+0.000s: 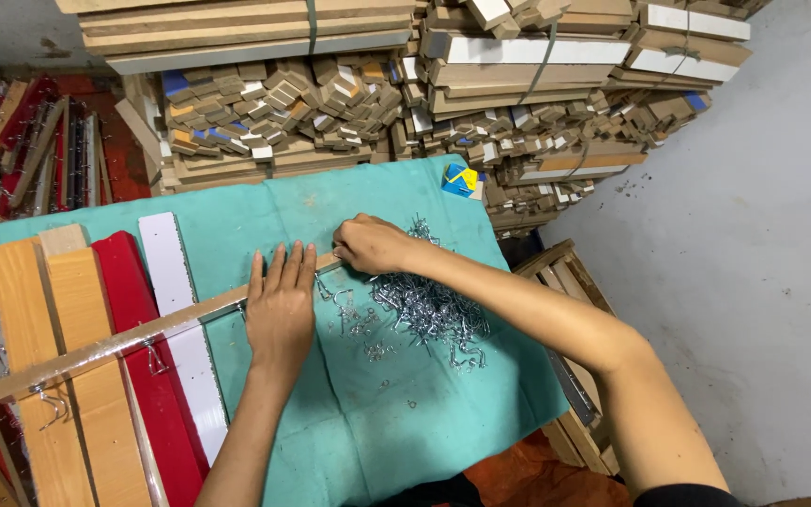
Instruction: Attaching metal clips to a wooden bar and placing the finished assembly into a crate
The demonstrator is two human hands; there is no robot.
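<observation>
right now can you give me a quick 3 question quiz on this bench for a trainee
1. True or false: the left hand lies flat on the long wooden strip.
2. Which colour is the cloth that covers the bench? A) red B) teal green C) white
3. Fill in: the right hand rests at the strip's far end, beside a pile of small metal ____.

Key: 1 true; 2 B; 3 hooks
</observation>
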